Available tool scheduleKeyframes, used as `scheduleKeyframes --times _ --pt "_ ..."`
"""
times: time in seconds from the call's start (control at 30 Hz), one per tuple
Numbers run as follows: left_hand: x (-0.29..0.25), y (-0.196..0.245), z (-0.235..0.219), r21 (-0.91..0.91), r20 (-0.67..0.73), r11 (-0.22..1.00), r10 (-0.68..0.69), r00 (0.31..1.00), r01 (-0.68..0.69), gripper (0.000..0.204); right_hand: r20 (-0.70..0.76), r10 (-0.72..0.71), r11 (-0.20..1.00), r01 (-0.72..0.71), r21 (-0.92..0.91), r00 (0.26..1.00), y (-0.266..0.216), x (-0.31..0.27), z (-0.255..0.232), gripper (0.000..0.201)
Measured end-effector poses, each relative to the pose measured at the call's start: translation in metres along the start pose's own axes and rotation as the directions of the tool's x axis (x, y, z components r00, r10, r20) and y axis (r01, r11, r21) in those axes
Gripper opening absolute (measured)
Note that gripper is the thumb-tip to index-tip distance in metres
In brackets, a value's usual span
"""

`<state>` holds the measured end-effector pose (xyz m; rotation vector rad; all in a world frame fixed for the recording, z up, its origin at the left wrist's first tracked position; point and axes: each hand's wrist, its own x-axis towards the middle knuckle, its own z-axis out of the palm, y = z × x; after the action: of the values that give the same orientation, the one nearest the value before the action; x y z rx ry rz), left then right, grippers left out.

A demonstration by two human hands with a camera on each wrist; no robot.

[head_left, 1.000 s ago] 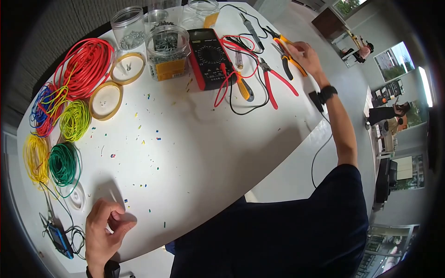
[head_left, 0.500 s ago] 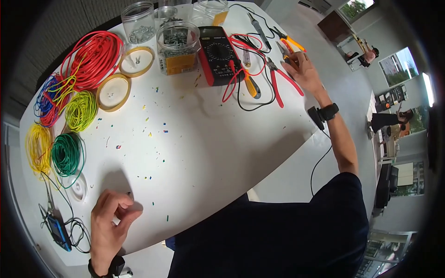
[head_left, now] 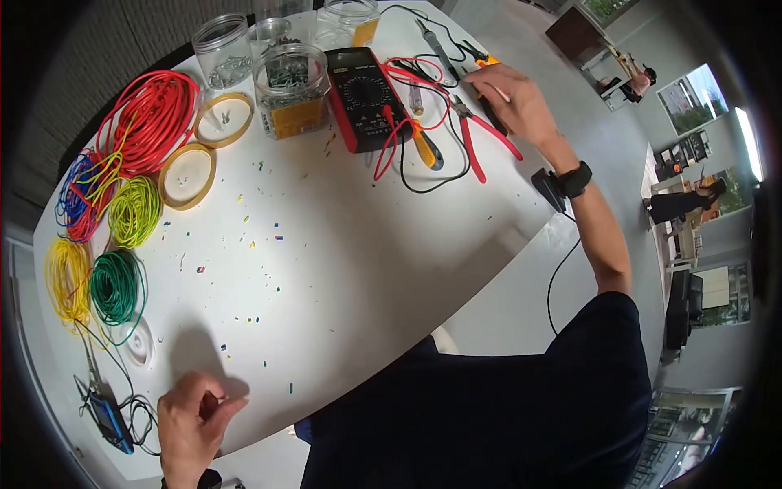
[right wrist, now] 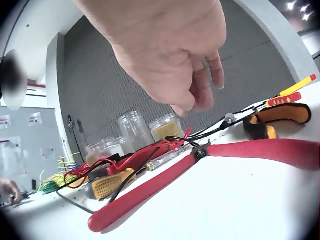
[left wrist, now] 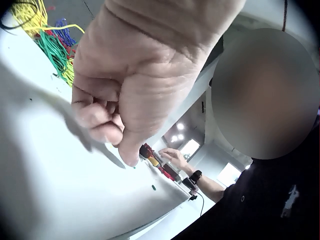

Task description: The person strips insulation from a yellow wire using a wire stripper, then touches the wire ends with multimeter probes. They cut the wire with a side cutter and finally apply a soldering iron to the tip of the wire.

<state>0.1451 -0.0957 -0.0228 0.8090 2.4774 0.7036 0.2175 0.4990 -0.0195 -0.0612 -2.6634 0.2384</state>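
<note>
At the table's far right, my right hand (head_left: 521,102) hovers above the hand tools with its fingers loosely bent, holding nothing visible. Orange-handled pliers (head_left: 486,59) show just past its fingertips, and the hand covers most of the black-and-orange pliers. Closer to me lie red-handled cutters (head_left: 472,151), their handles spread. From the right wrist, those cutters (right wrist: 150,186) and a black-and-orange handle (right wrist: 290,114) lie below the palm. My left hand (head_left: 191,424) stays over the near left edge, fingers loosely curled; in the left wrist view nothing shows between fingers and thumb.
A red-black multimeter (head_left: 364,90), its leads and a yellow-handled screwdriver (head_left: 428,151) lie beside the cutters. A soldering iron (head_left: 438,49) is behind. Jars of screws (head_left: 293,81), a red wire coil (head_left: 151,118), a green coil (head_left: 114,285) and wire scraps occupy the left side.
My right hand drew back from the orange-handled pliers toward the red-handled cutters, then moved forward and left over the tools. The left hand shifted slightly, staying near the edge.
</note>
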Motion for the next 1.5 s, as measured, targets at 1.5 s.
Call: scheduleKeyframes --times 1.5 --pt "0.010 -0.015 0.003 -0.028 0.171 1.000 0.005 0.985 0.000 0.040 0.079 -0.244 0.968 0.239 0.076 0.966 0.011 0.037 0.044 0.041"
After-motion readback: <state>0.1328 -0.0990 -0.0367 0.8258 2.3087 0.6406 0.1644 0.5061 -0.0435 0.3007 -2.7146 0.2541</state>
